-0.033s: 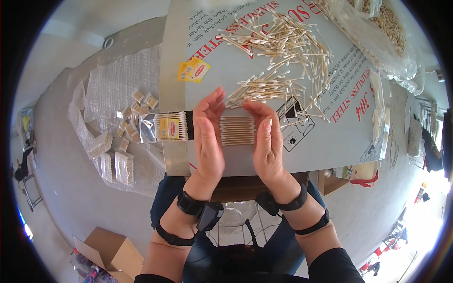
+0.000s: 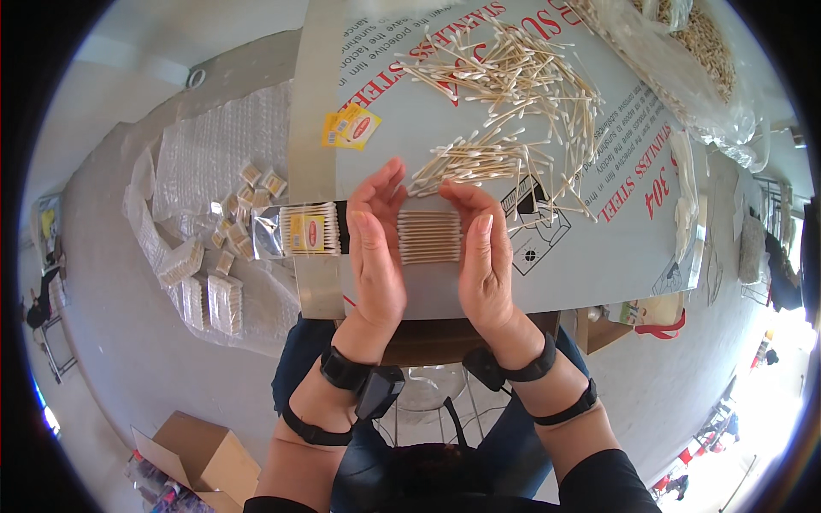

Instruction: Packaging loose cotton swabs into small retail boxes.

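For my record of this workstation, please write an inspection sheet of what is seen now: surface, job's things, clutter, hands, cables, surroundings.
Surface: grey printed sheet covering the table.
Job's things: squared stack of cotton swabs between the palms; filled clear pouch to its left; loose swabs heaped farther up.
Clutter: yellow-red labels; clear bag of more swabs at the upper right.
Hands: left hand and right hand open, palms pressing the stack's ends.
Cables: nothing seen.
Surroundings: bubble wrap with finished packs on the left; cardboard box on the floor.
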Demonstrator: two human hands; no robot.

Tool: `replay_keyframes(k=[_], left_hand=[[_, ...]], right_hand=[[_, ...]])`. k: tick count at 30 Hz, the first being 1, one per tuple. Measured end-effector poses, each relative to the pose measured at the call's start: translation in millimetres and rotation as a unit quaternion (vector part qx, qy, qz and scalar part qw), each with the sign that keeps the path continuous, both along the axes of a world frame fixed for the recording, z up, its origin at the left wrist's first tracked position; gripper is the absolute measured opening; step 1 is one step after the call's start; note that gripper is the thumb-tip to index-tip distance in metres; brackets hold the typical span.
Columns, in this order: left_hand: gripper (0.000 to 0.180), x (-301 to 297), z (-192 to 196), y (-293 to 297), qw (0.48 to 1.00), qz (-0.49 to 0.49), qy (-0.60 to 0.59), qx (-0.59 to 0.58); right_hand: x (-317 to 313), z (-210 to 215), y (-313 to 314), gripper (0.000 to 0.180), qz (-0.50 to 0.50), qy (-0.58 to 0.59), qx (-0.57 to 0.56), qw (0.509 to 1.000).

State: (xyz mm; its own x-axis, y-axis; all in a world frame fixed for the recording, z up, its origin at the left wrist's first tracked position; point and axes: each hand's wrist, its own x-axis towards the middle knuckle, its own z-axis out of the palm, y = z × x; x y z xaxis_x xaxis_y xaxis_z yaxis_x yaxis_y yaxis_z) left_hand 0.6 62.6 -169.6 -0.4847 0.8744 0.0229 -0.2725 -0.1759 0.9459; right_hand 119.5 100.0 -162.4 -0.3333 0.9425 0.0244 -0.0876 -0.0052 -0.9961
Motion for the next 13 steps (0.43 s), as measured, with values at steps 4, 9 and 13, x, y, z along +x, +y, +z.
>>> replay_keyframes(k=[4,9,13], left_hand=[[0.049,4,5,2,0.998,0.050,-0.031,-0.011],[0.023,-16,10,13,0.964,0.017,0.240,-0.115],[0.021,-29,9,22,0.865,-0.043,0.479,-0.141]], right_hand=[[1,-1,3,0.041,-0.004,0.027,-0.010,1.000],[24,2,23,0.018,-0.050,-0.135,0.053,0.988],[35,13,47,0.016,-0.002,-0.411,0.312,0.857]])
